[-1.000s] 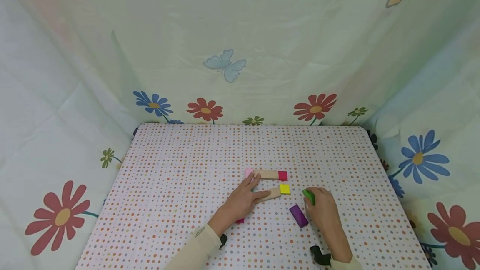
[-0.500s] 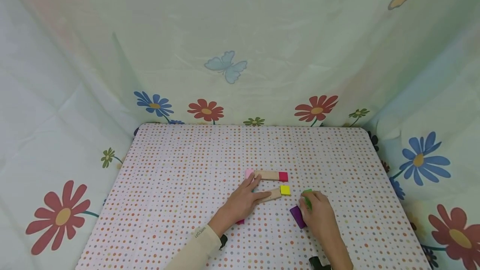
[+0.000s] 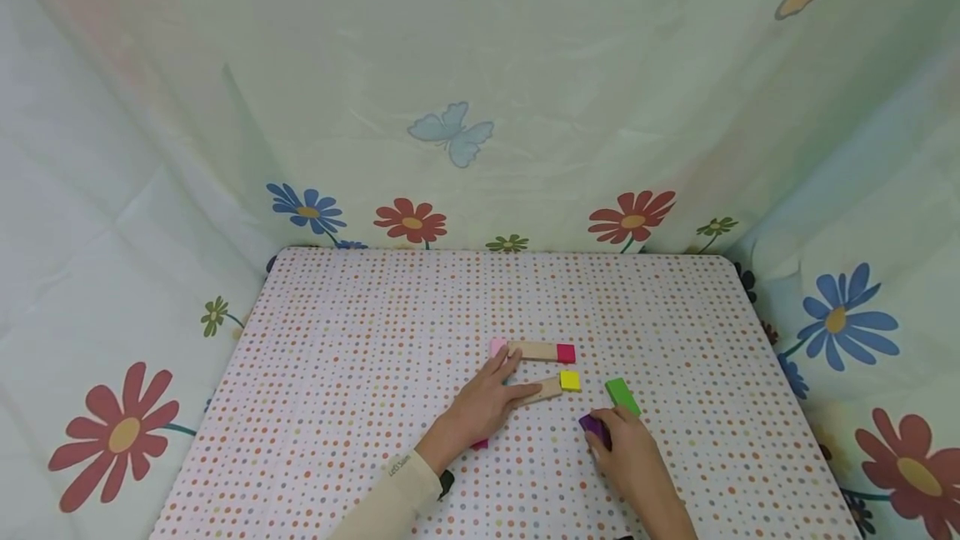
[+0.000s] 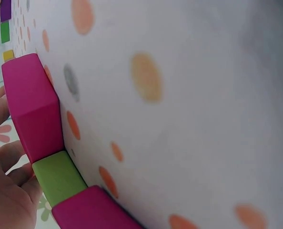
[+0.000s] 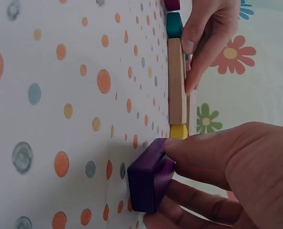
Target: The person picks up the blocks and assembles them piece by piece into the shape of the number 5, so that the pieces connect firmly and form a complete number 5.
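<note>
Being pinched by the right hand (image 3: 628, 452) between thumb and fingers, the purple block (image 5: 150, 177) is held near the green block (image 3: 622, 396), the left hand (image 3: 480, 408) is laid, fingers spread, at the nearer wooden block (image 3: 546, 391), and gripping is judged in hand, a steady hold being called for.

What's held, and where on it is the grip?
Purple block, pinched on opposite sides by the right hand. Left hand spreads over plain wooden blocks, no grip visible.

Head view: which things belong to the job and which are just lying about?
Likely the job:
purple rectangular block, gripped by the right hand
tan wooden strips at the left hand
yellow square block
red square block
pink block
magenta block
green rectangular block

Probably just surroundings:
white dotted tabletop
floral curtain
</note>
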### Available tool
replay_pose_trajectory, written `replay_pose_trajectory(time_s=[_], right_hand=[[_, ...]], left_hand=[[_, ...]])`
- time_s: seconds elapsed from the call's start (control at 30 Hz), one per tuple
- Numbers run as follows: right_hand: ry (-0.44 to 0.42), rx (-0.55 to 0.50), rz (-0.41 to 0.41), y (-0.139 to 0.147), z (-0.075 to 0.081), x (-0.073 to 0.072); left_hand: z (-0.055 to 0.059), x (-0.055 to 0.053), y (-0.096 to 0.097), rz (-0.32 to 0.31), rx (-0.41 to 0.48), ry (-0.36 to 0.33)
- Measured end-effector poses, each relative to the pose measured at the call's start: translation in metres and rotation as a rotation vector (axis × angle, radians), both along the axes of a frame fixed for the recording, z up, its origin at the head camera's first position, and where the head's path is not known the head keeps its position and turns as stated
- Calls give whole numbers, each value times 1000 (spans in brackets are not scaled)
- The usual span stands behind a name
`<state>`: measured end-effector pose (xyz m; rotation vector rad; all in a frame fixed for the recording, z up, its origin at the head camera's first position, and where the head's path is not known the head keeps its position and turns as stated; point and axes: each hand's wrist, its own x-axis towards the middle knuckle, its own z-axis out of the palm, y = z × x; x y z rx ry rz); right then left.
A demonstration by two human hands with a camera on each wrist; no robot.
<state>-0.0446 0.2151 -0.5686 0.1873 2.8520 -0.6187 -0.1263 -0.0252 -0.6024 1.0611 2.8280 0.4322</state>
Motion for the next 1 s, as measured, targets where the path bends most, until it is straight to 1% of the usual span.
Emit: replay_pose_trajectory(time_s=[0.07,0.27,0.37,0.5,0.67,0.73,1.0], right_hand=[[-8,-4,-6,-1,0,-1],[-66,-18,-13,-3,-1,1],[-84,-16,-11,-1,-1,1],[-111,-28,-17,0,1,-2],[-150,-60,-23,-1,2,-2],[-143,-66,-26,-2,3,-3],[-33,-105,-59,-8,0,-7]], left_hand=[[0,1,0,6,-2,-5],[-2,5,-2,19,4,-28],[-3,4,-1,9,12,-8],[-2,0,0,0,10,19],[-2,0,0,6,11,11],[-2,0,-1,8,10,9],[-2,-1,0,6,21,19]])
